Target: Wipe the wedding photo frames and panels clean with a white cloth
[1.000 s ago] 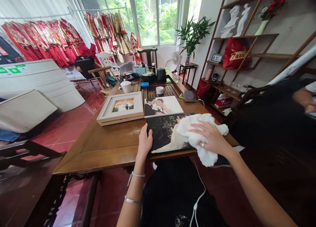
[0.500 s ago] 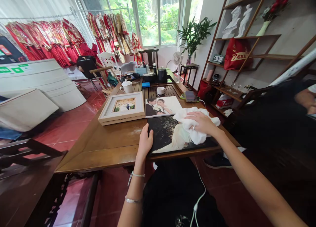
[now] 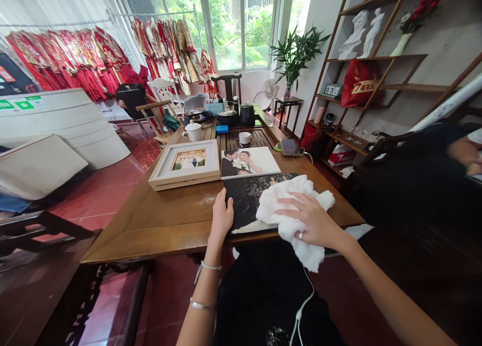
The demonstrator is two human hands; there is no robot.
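Observation:
A dark photo panel (image 3: 244, 205) lies flat at the table's near edge, with a pale dress in its picture. My left hand (image 3: 223, 213) grips the panel's left edge, thumb up and fingers along the side. Under my right hand (image 3: 314, 220) is a bunched white cloth (image 3: 280, 198), pressed on the panel's right half and hiding much of it. The cloth's lower end hangs over the table edge. Just behind the panel rests a couple's photo print (image 3: 259, 162). To the left lie stacked light wooden frames (image 3: 184, 162), the top one holding a small picture.
The wooden table (image 3: 158, 225) also bears a white lidded mug (image 3: 193, 131), a small white cup (image 3: 245, 137), a blue box (image 3: 222, 129) and a phone (image 3: 289, 147) with a cable. Another person's arm (image 3: 467, 152) shows at right. A white cable (image 3: 301, 311) hangs over my lap.
My right hand and the white cloth have slid toward me, down over the panel's near edge. More of the panel's far part shows. My left hand stays in place.

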